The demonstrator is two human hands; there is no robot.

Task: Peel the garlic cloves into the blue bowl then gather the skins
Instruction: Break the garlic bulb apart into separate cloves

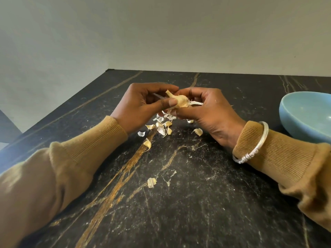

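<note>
One blue bowl (pixel 304 113): right edge of the bench (pixel 197 194), cut by the frame; the inside that shows is plain glaze.
Garlic clove (pixel 180 101): above the bench between both hands, long axis roughly left to right, pointed tip up and to the left.
Left hand (pixel 143 104): fingers (pixel 154 87) curled, thumb pressing the clove.
Right hand (pixel 206 108): fingers curled round its right end.
Skins (pixel 161 126): scattered beneath the hands.

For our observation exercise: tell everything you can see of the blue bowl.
The blue bowl is pale blue, smooth, ceramic by its look, round with a thick rim. It stands upright on the dark veined table at the right edge, partly cut off, just beyond the right sleeve. No clove shows inside.
</note>
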